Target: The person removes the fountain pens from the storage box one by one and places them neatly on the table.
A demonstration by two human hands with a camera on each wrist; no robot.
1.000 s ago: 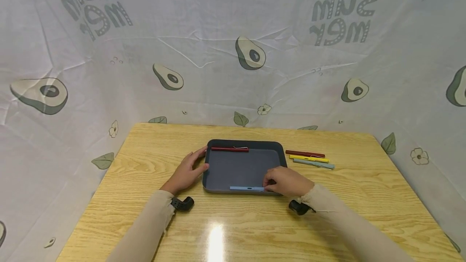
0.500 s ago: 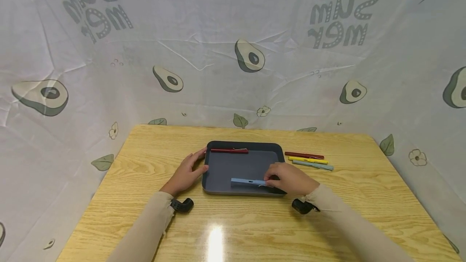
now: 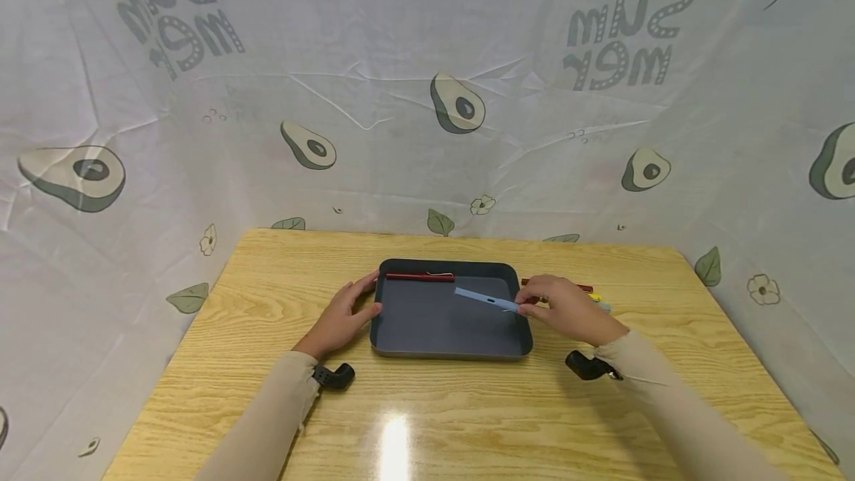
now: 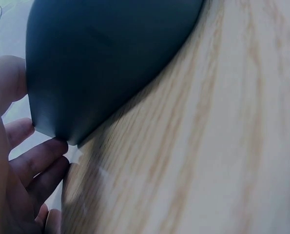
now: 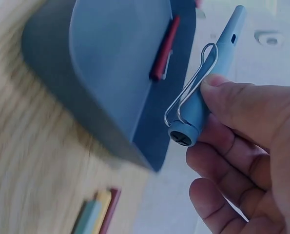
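Note:
My right hand (image 3: 564, 310) pinches a light blue pen (image 3: 486, 298) between thumb and fingertips, near its clip end. The pen is raised over the right part of a dark grey tray (image 3: 441, 325), its other end pointing left and slightly away. In the right wrist view its wire clip and round cap top (image 5: 181, 136) show clearly. My left hand (image 3: 341, 318) rests against the tray's left side, fingers extended; in the left wrist view the fingertips (image 4: 59, 145) touch its outer wall. A red pen (image 3: 421, 277) lies inside the tray along the far wall.
Right of the tray, a dark red pen (image 3: 585, 289), a yellow pen (image 3: 597, 298) and a grey-green pen (image 3: 604, 307) lie side by side on the wooden table (image 3: 467, 421), partly hidden by my right hand. A patterned cloth (image 3: 374, 191) hangs behind.
The light blue pen has been lifted from the tray's near side and carried up, away and to the right by my right hand. My left hand has stayed at the tray.

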